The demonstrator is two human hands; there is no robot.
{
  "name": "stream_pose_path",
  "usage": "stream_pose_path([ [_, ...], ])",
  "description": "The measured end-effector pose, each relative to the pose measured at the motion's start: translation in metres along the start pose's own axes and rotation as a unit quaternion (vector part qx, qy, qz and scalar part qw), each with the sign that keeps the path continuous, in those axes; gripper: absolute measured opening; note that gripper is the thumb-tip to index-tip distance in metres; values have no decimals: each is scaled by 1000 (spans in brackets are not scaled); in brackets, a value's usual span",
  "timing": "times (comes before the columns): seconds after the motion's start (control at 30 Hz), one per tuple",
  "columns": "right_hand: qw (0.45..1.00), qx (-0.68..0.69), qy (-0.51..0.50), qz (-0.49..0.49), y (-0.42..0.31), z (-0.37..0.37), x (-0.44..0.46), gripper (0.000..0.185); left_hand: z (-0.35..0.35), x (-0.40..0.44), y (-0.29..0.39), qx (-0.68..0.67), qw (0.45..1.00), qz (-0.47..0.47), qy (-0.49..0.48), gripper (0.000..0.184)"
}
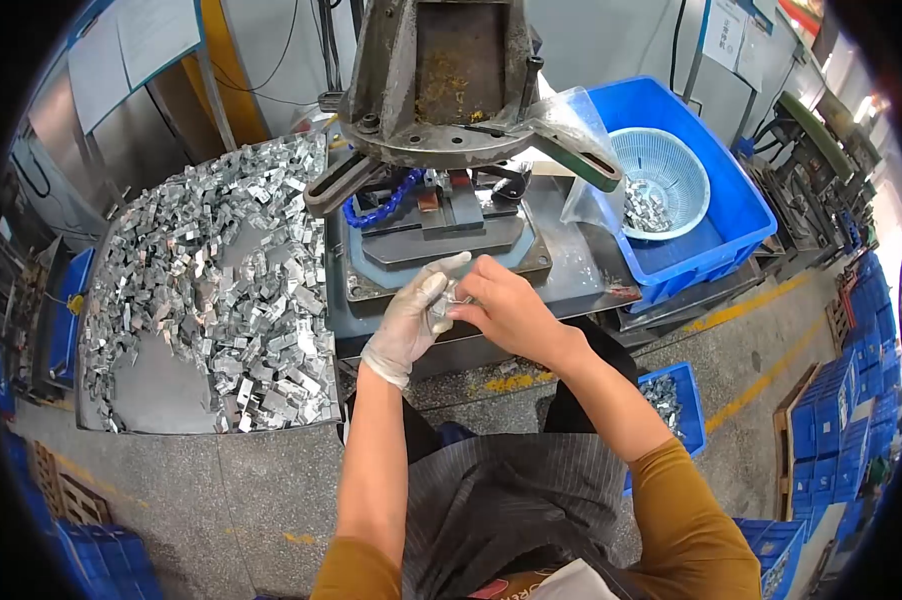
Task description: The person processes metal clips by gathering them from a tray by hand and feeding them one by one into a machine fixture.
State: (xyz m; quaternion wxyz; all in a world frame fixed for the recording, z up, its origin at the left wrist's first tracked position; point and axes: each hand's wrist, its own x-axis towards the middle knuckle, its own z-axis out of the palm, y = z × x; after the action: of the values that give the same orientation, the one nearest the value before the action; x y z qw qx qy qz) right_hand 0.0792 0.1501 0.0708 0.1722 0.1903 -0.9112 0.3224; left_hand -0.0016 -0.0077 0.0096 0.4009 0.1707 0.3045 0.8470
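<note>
My left hand (409, 315), in a white glove, is closed around small metal pieces (445, 303) in front of the machine. My right hand (501, 305), bare, meets it from the right, with its thumb and fingers pinched on the same pieces. Their exact shape and number are hidden by the fingers. Just beyond both hands is the machine's flat metal base (441, 245), with a blue coiled hose (386, 208) over it. To the left, a tray (161, 385) holds a large heap of shiny metal parts (261, 290).
Overhead hangs the heavy machine head (451, 140) with two slotted arms. At right, a blue bin (741, 215) holds a light blue basket (686, 170) with metal parts. A smaller blue bin (693, 410) of parts stands low by my right knee.
</note>
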Motion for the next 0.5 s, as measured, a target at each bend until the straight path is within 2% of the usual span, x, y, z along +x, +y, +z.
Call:
stream_pose_path([
  [0.1, 999, 34, -28, -18, 0, 0, -1, 15, -5, 5, -8, 30, 997, 17, 69, 44],
  [0.2, 999, -12, -26, -34, 3, -2, 2, 12, -13, 4, -6, 16, 1000, 14, 1, 44],
  [0.27, 999, -44, -14, -22, 6, -7, 7, 11, -13, 3, -5, 10, 1000, 5, 15, 50],
  [0.3, 998, -39, 40, -28, 8, -5, 11, 11, -12, 3, -5, 7, 1000, 1, 22, 53],
  [0.4, 991, -70, 112, -2, 17, -4, 28, 12, -10, 3, -3, -3, 1000, -15, 9, 61],
  [0.5, 984, -111, 137, 16, 37, 1, 41, 9, -12, 5, -3, 11, 1000, -7, -12, 64],
])
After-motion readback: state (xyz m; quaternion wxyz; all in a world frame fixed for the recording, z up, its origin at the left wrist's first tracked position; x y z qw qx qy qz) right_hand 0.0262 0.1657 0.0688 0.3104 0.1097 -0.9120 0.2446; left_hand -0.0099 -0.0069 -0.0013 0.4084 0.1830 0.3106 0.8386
